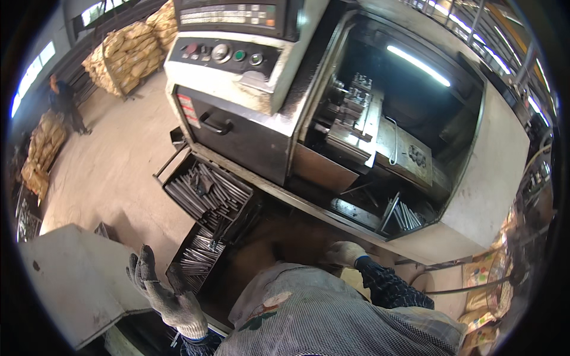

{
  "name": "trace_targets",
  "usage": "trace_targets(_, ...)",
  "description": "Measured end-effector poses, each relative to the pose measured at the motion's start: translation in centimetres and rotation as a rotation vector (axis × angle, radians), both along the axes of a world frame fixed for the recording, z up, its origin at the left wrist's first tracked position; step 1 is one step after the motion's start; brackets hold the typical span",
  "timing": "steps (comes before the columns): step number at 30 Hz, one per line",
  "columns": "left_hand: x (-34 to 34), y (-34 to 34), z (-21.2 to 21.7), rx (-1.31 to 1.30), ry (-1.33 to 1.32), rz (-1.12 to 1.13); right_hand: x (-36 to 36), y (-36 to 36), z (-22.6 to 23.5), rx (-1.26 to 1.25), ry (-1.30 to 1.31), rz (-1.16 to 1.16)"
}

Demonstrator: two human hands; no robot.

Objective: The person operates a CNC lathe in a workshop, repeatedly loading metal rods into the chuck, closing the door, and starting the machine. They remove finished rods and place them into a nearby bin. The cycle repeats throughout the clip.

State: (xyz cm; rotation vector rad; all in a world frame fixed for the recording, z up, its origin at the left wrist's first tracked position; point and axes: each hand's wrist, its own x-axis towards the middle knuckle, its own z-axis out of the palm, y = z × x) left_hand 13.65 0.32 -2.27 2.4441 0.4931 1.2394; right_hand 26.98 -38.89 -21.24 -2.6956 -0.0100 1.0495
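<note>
My left hand [169,296], in a grey glove with dark, soiled fingers, is raised at the lower left. Its fingers and thumb are spread and nothing lies between them. Just beyond it is a low bin holding many metal rods [200,258]; a higher bin with more dark metal rods [205,190] stands beside the machine. My right hand [344,254], in a pale glove with a blue cuff edge, is in front of my body, below the machine's front edge. Its fingers are blurred and turned away, so I cannot see whether it holds anything.
A lathe [350,130] with its door open stands ahead, its control panel [225,56] at the left. More rods [405,216] lean inside its lower right corner. A grey metal cabinet [77,279] is at left. Far left, a person [66,104] stands near stacked sacks [127,56].
</note>
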Motion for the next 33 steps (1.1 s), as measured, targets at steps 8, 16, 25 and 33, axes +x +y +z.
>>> trace_targets(8, 3.1, -1.9, 0.3, 0.037, -0.019, -0.050, 6.5, -7.7, -7.4, 0.183, -0.251, -0.411)
trace_targets(16, 10.1, -6.8, -2.0, -0.042, 0.011, 0.007, 19.8, -12.8, -12.6, 0.128, -0.271, -0.555)
trace_targets(25, 20.2, -14.9, -1.0, -0.033, 0.066, -0.043, 27.6, -17.2, -19.7, 0.026, -0.077, -0.591)
trace_targets(33, 26.2, -19.2, -0.3, 0.050, 0.268, -0.168, 29.8, -17.8, -24.0, -0.003, 0.046, -0.519)
